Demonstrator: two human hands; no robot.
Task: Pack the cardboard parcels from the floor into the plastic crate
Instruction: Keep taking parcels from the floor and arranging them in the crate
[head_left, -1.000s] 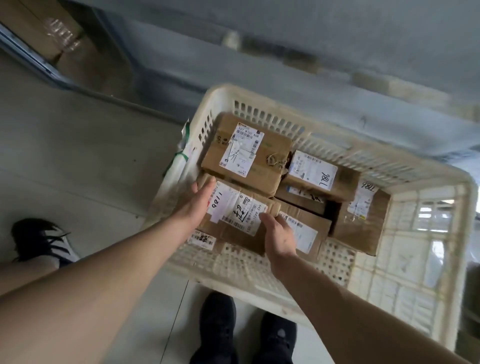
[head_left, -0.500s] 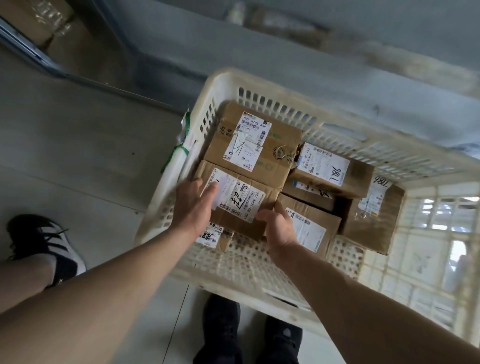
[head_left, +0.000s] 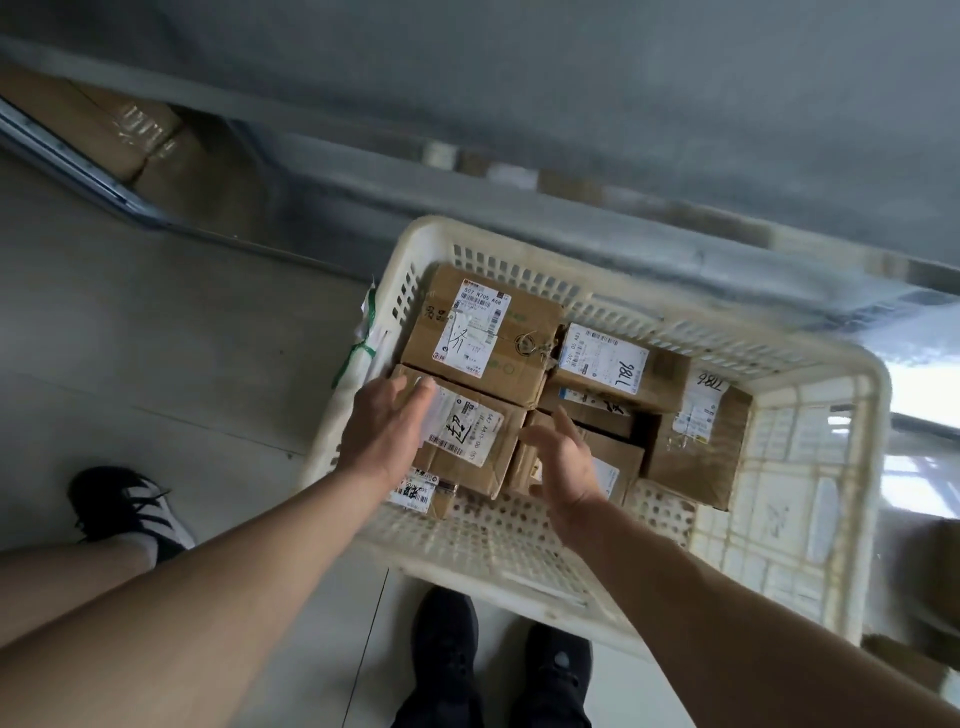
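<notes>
A white plastic crate (head_left: 524, 540) stands on the floor in front of me and holds several labelled cardboard parcels. The near-left parcel (head_left: 478, 441) lies against the crate's left wall, next to a bigger parcel (head_left: 483, 332) behind it. My left hand (head_left: 387, 428) hovers over that near-left parcel's left end with fingers straight, holding nothing. My right hand (head_left: 563, 462) is lifted just off the parcel's right end, fingers spread and loose, above a lower parcel (head_left: 613, 457). More parcels (head_left: 618, 364) (head_left: 701, 447) fill the right side.
My black shoes (head_left: 493, 670) stand just before the crate's near wall. Another person's black-and-white shoe (head_left: 130, 509) is at the left. A bundle tied with green band (head_left: 363, 358) leans outside the crate's left wall. A grey ledge and cardboard boxes (head_left: 119, 130) run behind.
Both hands have let go of the near-left parcel, which now rests in the crate. The right hand has lifted and opened; the left has slid to the parcel's left end.
</notes>
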